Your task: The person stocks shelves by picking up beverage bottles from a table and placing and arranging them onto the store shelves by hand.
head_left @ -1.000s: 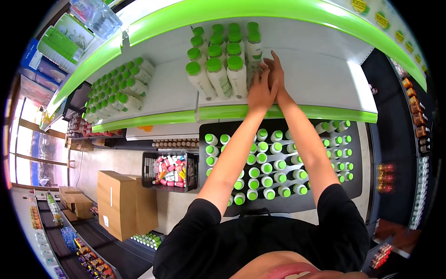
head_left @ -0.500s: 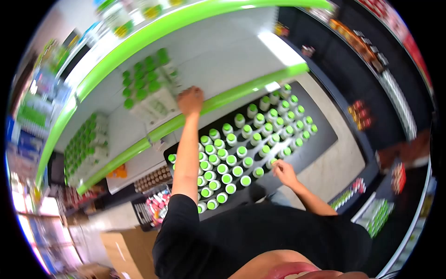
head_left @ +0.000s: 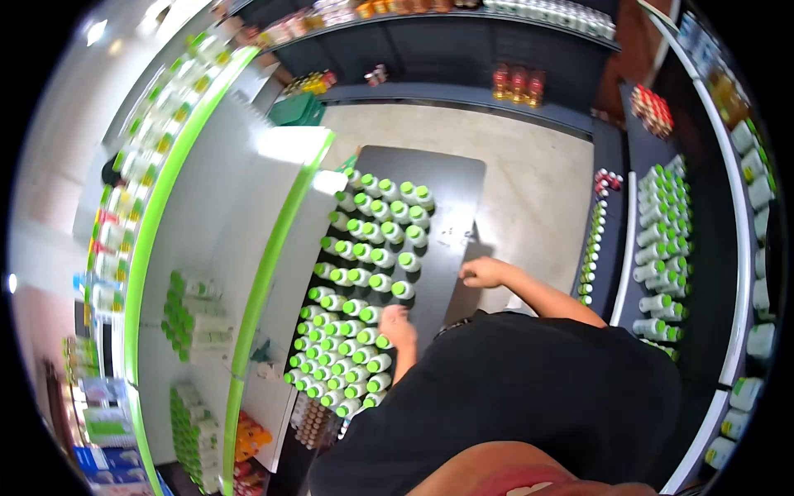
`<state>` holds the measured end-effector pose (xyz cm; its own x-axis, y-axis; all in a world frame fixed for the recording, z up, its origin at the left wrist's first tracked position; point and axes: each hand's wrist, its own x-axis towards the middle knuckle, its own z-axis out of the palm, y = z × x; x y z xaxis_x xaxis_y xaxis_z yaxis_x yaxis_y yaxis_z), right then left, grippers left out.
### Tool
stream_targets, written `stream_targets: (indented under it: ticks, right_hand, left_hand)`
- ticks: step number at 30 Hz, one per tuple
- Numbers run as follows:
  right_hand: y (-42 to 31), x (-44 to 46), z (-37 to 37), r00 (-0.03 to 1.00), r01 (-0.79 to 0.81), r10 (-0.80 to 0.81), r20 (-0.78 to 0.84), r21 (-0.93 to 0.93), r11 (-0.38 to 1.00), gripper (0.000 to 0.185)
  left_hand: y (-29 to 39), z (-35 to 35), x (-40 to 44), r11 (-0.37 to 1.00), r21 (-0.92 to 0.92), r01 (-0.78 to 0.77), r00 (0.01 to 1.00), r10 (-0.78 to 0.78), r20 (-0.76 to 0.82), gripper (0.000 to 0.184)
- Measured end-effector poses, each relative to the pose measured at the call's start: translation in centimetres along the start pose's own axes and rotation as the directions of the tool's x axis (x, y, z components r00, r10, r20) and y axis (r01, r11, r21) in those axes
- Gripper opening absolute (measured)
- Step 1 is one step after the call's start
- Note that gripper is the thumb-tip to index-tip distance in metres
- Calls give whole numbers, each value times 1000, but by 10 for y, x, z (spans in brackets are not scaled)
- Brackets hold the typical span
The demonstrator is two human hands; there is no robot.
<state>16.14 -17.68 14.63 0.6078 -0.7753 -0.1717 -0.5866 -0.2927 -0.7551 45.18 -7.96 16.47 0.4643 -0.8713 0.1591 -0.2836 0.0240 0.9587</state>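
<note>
In the head view, many white bottles with green caps point(head_left: 380, 283) stand in rows on a dark table point(head_left: 447, 178). My left hand point(head_left: 399, 325) is at the near edge of these rows, right beside the bottles. It is slightly blurred, and its fingertips do not show well enough to tell whether they grip a bottle. To the right of the table edge, my right hand point(head_left: 484, 273) hangs above the floor with its fingers curled in and nothing visible in them. It is apart from the bottles.
A white shelf unit with green edges point(head_left: 277, 256) stands left of the table, holding groups of green-capped bottles point(head_left: 198, 318). Egg trays point(head_left: 313, 423) sit below the table's near end. More bottles point(head_left: 662, 236) fill a shelf on the right. Dark shelves point(head_left: 447, 58) line the back.
The view has swung to the right. My left hand has come back from the bottle group on the shelf to the bottles on the table. My right hand has moved away from the bottles.
</note>
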Motion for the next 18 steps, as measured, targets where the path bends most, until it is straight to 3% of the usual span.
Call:
stream_targets:
  ticks: [1, 2, 3, 5, 6, 7, 8, 10, 11, 12, 14, 16, 18]
  right_hand:
    - [-7, -10, -23, 997, -27, 32, -70, 63, 998, 34]
    - [-5, -14, -40, 992, -86, 93, -83, 88, 992, 33]
    - [-2, -21, -54, 986, -99, 109, -125, 85, 991, 33]
    - [13, -34, -65, 981, -68, 88, -173, 122, 990, 34]
    - [24, -39, -66, 981, -27, 56, -187, 155, 988, 34]
    - [34, -45, -68, 978, 14, 26, -207, 189, 982, 35]
    - [36, -55, -71, 980, 19, 27, -196, 231, 973, 36]
    - [44, -103, -80, 985, -78, 137, -100, 449, 890, 38]
    - [48, -118, -85, 980, -146, 194, -42, 506, 850, 41]
    - [71, -125, -74, 982, -101, 167, -84, 516, 851, 44]
    - [81, -159, -74, 923, -57, 170, -347, 312, 948, 45]
    - [97, -190, -74, 874, -138, 307, -378, 412, 901, 47]
    - [110, -214, -70, 763, -201, 468, -446, 524, 827, 41]
  left_hand:
    - [27, 31, -21, 995, 79, -57, 941, 27, 336, 25]
    - [50, 56, -33, 981, 137, -138, 779, 22, 627, 23]
    - [54, 79, -31, 996, 73, -59, 581, -26, 814, 22]
    - [48, 124, -16, 990, 40, 132, 68, -50, 996, 28]
    - [36, 140, -3, 977, 207, 51, -40, -205, 978, 39]
    - [45, 158, 13, 935, 186, -302, -30, -204, 978, 41]
    - [57, 181, 30, 776, 133, -617, -30, -192, 981, 43]
    - [79, 244, 43, 863, 213, -457, 219, -123, 968, 42]
    - [89, 266, 42, 896, 179, -407, 230, -89, 969, 42]
    - [106, 283, 37, 924, 148, -352, 243, -63, 968, 42]
    - [115, 321, 21, 975, 64, -215, 195, -22, 980, 39]
    - [124, 362, -11, 983, -45, -178, 54, 55, 997, 40]
    - [141, 389, -56, 974, 7, -226, -145, -41, 989, 40]
